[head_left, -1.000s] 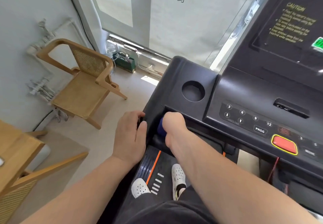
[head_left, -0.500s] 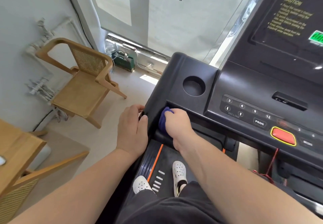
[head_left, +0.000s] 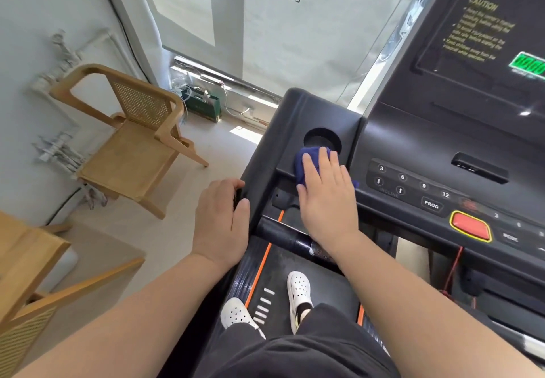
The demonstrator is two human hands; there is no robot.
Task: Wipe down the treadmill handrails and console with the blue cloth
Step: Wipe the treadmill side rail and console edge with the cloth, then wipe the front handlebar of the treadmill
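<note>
Right hand (head_left: pixel 327 197) lies flat, pressing the blue cloth (head_left: pixel 306 162) onto the console (head_left: pixel 295 129); left hand (head_left: pixel 221 218) grips the handrail (head_left: pixel 250 183).

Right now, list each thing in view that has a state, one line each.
blue cloth: bunched, pressed flat on the console beside the cup holder
right hand: open, palm down on the cloth
left hand: gripping the left side of the console
cup holder: empty
display: lit, green digits showing
red button: untouched
wooden chair: empty, upright
</note>
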